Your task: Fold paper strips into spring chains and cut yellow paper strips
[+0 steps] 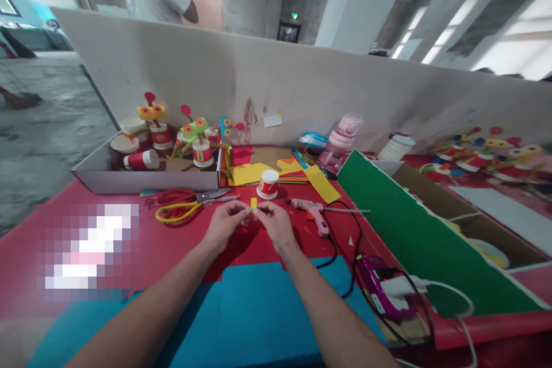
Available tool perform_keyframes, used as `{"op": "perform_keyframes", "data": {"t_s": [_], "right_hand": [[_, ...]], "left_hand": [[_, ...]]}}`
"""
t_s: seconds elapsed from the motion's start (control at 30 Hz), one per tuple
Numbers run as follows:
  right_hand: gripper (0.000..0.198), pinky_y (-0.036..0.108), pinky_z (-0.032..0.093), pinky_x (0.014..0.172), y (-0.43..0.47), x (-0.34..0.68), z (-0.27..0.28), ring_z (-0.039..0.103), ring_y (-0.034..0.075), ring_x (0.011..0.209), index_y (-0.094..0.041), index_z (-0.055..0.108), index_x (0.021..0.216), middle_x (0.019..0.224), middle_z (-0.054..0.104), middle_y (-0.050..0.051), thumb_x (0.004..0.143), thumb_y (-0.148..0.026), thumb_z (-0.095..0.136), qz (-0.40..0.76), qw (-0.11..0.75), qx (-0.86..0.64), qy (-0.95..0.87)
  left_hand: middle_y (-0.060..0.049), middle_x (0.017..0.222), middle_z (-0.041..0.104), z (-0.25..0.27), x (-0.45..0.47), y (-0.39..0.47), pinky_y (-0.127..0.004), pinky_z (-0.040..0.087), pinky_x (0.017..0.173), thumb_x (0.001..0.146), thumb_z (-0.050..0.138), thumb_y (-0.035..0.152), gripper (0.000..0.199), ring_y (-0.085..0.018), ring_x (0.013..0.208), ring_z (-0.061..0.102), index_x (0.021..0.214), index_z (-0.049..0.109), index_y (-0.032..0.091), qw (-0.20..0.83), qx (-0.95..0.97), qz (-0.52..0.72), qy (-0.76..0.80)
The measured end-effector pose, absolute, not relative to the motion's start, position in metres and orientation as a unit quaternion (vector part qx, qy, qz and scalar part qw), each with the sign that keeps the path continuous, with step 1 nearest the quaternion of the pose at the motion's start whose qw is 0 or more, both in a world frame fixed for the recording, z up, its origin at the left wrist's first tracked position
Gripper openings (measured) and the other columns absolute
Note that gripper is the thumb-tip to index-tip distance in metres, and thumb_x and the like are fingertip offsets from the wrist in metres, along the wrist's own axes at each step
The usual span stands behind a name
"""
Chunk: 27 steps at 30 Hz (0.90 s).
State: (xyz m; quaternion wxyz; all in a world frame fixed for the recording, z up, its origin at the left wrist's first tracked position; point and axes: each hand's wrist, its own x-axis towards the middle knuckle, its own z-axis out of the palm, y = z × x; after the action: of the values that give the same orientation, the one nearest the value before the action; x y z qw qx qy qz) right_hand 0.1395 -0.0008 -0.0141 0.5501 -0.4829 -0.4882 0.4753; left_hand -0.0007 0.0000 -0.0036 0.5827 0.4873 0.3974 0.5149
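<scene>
Between my two hands, over the red tabletop, is a small yellow strip of paper (254, 203). My left hand (226, 219) pinches it from the left with thumb and finger. From the right, my right hand (275, 221) pinches the same strip. Just behind them stands an upside-down red and white paper cup (268, 184). Yellow-handled scissors (179, 212) lie left of my left hand, beside a pen-like tool (222, 199). A pink glue gun (317, 214) rests right of my right hand, with a glue stick poking from its back.
A white box (146, 181) with cup figures stands at the back left. Coloured paper sheets (254, 173) lie behind the cup. On the right are a green-sided box (414, 230), a purple power strip (382, 287) and loose cables. Blue paper (259, 310) covers the near edge.
</scene>
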Motion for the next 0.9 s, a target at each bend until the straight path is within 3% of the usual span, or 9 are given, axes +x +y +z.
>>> {"op": "perform_keyframes", "data": {"t_s": [0.3,0.67,0.9], "right_hand": [[0.026,0.025,0.043,0.057,-0.0034,0.1390,-0.0091,0.053,0.013,0.059,-0.017,0.065,0.077,0.064,0.062,-0.001,0.065,-0.039,0.071,0.473,0.542,-0.480,-0.502],[0.027,0.026,0.044,0.059,-0.0005,0.1398,-0.0154,0.056,0.014,0.060,-0.017,0.064,0.076,0.063,0.063,-0.001,0.067,-0.041,0.072,0.472,0.542,-0.480,-0.503],[0.028,0.027,0.046,0.061,-0.0004,0.1404,-0.0091,0.059,0.015,0.063,-0.018,0.064,0.076,0.067,0.063,-0.001,0.064,-0.042,0.073,0.478,0.595,-0.485,-0.427]], "left_hand": [[0.001,0.055,0.058,-0.0038,-0.0012,0.0000,-0.022,0.043,0.053,0.068,0.074,0.035,0.024,-0.010,0.052,0.050,0.066,0.062,0.015,0.581,0.486,0.518,0.398],[0.001,0.056,0.058,-0.0068,-0.0019,0.0008,-0.022,0.043,0.053,0.068,0.074,0.035,0.024,-0.010,0.052,0.050,0.068,0.062,0.014,0.595,0.477,0.512,0.395],[0.000,0.066,0.062,-0.0051,-0.0032,0.0015,-0.021,0.043,0.055,0.069,0.074,0.037,0.026,-0.008,0.055,0.053,0.074,0.061,0.015,0.637,0.412,0.535,0.371]]}}
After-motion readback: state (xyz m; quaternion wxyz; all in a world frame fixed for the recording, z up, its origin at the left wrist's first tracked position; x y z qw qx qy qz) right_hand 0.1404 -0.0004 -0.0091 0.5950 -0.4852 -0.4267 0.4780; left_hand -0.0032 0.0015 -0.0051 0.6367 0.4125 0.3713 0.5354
